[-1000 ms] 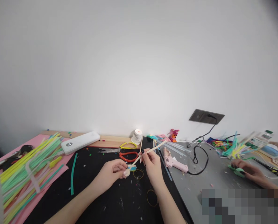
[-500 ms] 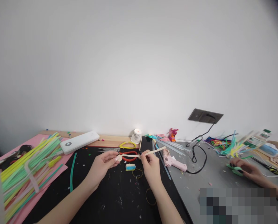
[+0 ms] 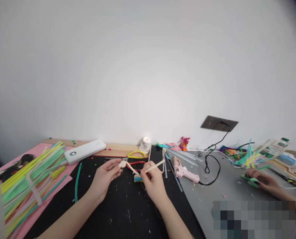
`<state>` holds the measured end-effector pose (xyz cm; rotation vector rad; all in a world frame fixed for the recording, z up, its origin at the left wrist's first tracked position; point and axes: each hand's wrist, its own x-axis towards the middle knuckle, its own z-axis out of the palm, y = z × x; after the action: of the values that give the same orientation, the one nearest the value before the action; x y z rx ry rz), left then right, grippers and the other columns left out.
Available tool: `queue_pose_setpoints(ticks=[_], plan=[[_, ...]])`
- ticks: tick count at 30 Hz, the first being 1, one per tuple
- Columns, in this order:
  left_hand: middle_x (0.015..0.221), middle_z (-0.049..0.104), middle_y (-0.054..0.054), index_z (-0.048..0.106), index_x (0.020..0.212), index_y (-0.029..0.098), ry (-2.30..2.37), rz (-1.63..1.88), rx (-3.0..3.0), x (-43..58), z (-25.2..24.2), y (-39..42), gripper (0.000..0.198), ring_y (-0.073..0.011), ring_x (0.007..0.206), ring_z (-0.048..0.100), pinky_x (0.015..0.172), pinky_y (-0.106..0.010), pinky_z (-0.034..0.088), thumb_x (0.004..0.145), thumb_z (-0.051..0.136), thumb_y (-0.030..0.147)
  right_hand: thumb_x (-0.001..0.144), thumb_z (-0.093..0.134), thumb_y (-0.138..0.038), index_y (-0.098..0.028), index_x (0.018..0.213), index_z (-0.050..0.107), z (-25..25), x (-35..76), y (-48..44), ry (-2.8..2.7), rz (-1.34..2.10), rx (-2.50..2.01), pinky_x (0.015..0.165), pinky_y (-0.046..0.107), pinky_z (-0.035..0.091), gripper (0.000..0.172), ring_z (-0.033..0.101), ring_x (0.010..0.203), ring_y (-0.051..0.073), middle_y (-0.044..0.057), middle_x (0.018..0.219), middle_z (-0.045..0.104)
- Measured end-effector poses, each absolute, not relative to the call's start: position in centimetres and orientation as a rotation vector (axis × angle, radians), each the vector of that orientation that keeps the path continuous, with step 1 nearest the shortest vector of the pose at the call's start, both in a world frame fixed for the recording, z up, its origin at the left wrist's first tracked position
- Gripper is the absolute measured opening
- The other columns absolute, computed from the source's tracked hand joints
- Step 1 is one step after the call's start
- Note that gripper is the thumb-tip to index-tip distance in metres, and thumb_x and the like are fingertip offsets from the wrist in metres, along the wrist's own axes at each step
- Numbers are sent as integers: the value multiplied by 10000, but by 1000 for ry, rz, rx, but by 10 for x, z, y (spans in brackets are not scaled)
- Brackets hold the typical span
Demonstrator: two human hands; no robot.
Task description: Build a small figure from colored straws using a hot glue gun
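Observation:
A cream-coloured pipe cleaner runs between my two hands over the black mat. Its left end is wound into a small round coil, pinched between thumb and finger of my left hand. My right hand grips the strip farther along, and the loose end sticks out up to the right. Behind the hands lie scissors with red handles, partly hidden. A small blue and white block sits under the right fingers, mostly covered.
Bundled pipe cleaners lie on pink paper at left, near a white power bank. A phone, a paper cup and a pink glue gun with a black cord stand behind and right. Another person's hand holds something green.
My right hand has moved left and slightly down, closer to my left hand. The strip between them now bends downward instead of running nearly straight. My left hand has shifted slightly left.

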<state>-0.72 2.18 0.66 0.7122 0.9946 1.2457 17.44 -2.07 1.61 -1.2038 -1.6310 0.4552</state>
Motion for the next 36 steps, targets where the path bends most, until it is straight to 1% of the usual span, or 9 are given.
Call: queue_pose_setpoints(ticks=[3, 5, 11, 13, 18, 23, 26, 32, 36], plan=[[724, 708, -6, 725, 878, 142, 1005, 1267, 692, -7, 4, 23, 460, -82, 561, 588, 548, -189, 493, 472, 895, 275, 821, 520, -144, -179, 634, 548, 13, 169, -22, -1663, 510, -1101, 555, 236, 380, 192, 585, 812, 187, 80, 890, 586], [716, 697, 1, 724, 895, 140, 997, 1277, 680, -7, 2, 24, 464, -64, 528, 560, 509, -171, 469, 481, 890, 266, 819, 525, -133, -180, 634, 556, 11, 165, -22, -1676, 559, -1082, 554, 230, 393, 193, 598, 853, 192, 89, 924, 606], [742, 692, 7, 727, 889, 138, 952, 1289, 601, -5, 3, 21, 474, -26, 480, 499, 470, -145, 432, 457, 899, 231, 793, 572, -114, -173, 653, 609, 10, 157, -24, -1715, 644, -1124, 558, 216, 416, 156, 608, 860, 184, 95, 1000, 622], [744, 694, 9, 727, 889, 138, 941, 1285, 580, -4, 5, 20, 478, -22, 477, 494, 469, -141, 427, 453, 902, 228, 781, 579, -101, -172, 654, 608, 10, 155, -25, -1720, 654, -1127, 556, 213, 409, 149, 606, 854, 181, 93, 1014, 620], [754, 700, 10, 728, 881, 132, 928, 1278, 549, 0, 8, 17, 487, -16, 463, 481, 455, -136, 416, 438, 907, 227, 780, 587, -107, -166, 667, 612, 7, 151, -27, -1722, 689, -1122, 535, 211, 393, 130, 597, 760, 151, 94, 1040, 609], [750, 705, 7, 731, 886, 132, 902, 1265, 531, 1, 7, 16, 469, -15, 455, 475, 446, -129, 408, 454, 900, 203, 777, 592, -89, -170, 670, 621, 5, 149, -28, -1743, 688, -1109, 543, 209, 410, 138, 600, 754, 143, 82, 1044, 617], [753, 711, 4, 731, 894, 135, 898, 1258, 528, 1, 6, 16, 449, -14, 451, 471, 445, -126, 408, 476, 888, 181, 779, 600, -79, -176, 670, 625, 5, 148, -28, -1764, 663, -1103, 592, 222, 436, 148, 608, 773, 147, 67, 1038, 633], [810, 725, -10, 732, 902, 139, 890, 1238, 507, 1, 5, 15, 392, -13, 450, 469, 447, -127, 422, 530, 856, 134, 769, 611, -46, -177, 658, 621, 7, 147, -28, -1772, 645, -1105, 779, 284, 470, 172, 625, 857, 172, 58, 1031, 650], [793, 720, -12, 735, 904, 138, 885, 1231, 482, 1, 4, 15, 338, -9, 438, 459, 439, -120, 423, 580, 824, 102, 769, 619, -41, -182, 661, 625, 6, 146, -28, -1765, 642, -1121, 830, 301, 465, 177, 627, 902, 183, 52, 1044, 659]])
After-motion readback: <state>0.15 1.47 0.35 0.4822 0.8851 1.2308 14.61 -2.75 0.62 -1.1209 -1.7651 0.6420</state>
